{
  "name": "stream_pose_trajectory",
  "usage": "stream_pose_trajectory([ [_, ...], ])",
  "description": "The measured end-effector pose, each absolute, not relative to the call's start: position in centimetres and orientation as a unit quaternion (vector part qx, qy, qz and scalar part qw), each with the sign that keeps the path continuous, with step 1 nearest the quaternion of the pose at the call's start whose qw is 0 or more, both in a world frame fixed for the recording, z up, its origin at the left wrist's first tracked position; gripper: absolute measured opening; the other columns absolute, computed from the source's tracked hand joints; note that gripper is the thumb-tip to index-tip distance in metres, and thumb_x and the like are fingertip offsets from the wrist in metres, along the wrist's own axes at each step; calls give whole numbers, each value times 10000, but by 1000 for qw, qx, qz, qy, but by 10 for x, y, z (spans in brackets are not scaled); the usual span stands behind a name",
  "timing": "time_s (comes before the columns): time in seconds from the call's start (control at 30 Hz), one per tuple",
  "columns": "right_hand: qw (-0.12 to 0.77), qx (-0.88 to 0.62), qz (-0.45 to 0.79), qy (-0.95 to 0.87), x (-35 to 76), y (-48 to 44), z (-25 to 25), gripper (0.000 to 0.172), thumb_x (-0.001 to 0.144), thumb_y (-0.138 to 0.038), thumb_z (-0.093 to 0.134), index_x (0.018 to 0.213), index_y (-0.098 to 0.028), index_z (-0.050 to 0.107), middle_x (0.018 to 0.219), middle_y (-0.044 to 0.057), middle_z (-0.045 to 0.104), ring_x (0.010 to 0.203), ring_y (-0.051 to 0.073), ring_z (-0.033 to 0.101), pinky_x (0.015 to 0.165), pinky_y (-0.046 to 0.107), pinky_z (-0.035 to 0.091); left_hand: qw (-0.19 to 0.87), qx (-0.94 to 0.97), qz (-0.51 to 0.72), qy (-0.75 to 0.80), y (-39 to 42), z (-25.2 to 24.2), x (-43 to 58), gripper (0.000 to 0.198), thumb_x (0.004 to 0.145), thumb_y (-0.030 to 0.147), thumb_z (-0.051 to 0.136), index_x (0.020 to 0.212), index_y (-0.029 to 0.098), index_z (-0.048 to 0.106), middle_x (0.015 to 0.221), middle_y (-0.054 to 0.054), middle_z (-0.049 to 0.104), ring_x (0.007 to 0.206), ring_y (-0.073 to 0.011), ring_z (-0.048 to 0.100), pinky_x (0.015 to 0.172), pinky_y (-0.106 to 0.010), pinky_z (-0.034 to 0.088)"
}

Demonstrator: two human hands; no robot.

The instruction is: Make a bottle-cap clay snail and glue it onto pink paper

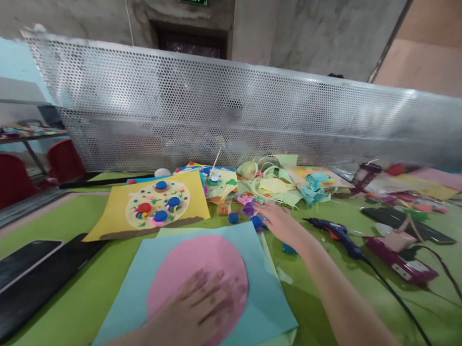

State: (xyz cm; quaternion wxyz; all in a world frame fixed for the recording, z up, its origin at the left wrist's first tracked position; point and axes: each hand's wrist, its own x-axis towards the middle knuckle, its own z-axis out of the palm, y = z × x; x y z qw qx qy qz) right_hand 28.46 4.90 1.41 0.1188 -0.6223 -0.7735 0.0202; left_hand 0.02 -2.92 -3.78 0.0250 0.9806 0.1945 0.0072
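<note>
Pink circle (203,253): lay on the blue sheet (136,291); round, so no long axis or pointing end.
Left hand (196,308): spread flat on the circle, gripping nothing, seemingly to steady it.
Right hand (277,220): beyond the sheet, near blue caps (233,218); finger spread and hold, I couldn't tell.

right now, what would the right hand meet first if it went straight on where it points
The right hand would probably meet the purple piece just ahead of it; depth is unclear, so they may already be touching.
</note>
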Motion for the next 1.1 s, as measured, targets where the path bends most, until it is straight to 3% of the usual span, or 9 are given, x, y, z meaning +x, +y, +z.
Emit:
stream_pose_trajectory([
  [0.1,104,-583,36,-805,280,55,9,428,840,-77,467,1226,-243,548,1326,25,511,1285,223,370,1048,437,269,-28,978,16,206,-29,-65,-15,688,909,322,408,1421,258,-48,1444,-53,292,1327,-267,289,1107,-424,143],
  [0.2,104,-573,41,-812,279,58,10,374,856,-115,474,1187,-252,582,1263,39,571,1246,247,415,1010,461,291,-94,965,52,241,-32,-78,-33,636,919,190,357,1424,292,-17,1416,-4,358,1330,-194,295,1120,-361,-28],
  [0.3,103,-572,47,-812,282,59,11,366,844,-123,504,1175,-252,590,1218,59,604,1199,267,455,975,479,302,-103,955,47,275,-36,-79,-45,626,913,225,378,1425,301,27,1424,-1,348,1326,-197,305,1112,-350,-79],
  [0.47,113,-575,51,-808,287,65,6,377,810,-162,575,1180,-232,587,1180,90,621,1138,278,488,947,467,310,-13,954,-24,297,-37,-63,-43,757,831,501,472,1410,298,30,1477,-34,216,1349,-304,212,1108,-451,29],
  [0.7,172,-562,44,-808,292,65,9,379,784,-210,613,1163,-230,590,1067,89,654,1079,281,504,915,471,319,28,951,25,305,-45,-33,-29,751,836,565,422,1417,319,14,1474,-17,224,1339,-288,254,1114,-433,107],
  [0.87,254,-555,56,-790,295,56,19,410,813,-263,578,1219,-239,530,1122,78,623,1116,259,484,958,459,297,10,935,64,349,-40,-8,-21,729,876,527,362,1432,243,-13,1495,-65,90,1363,-342,103,1082,-555,65],
  [1.0,302,-536,98,-782,291,52,18,385,793,-261,595,1176,-241,564,1143,74,612,1063,250,541,972,462,308,83,918,-6,389,-41,-1,-4,673,889,551,296,1421,230,36,1482,-88,96,1353,-352,107,1056,-576,185],
  [1.1,338,-517,136,-774,288,50,19,379,769,-239,608,1147,-250,588,1127,65,622,1039,235,566,956,429,356,128,916,-40,378,-43,2,6,635,902,541,266,1410,246,28,1483,-73,102,1359,-321,99,1059,-572,188],
])
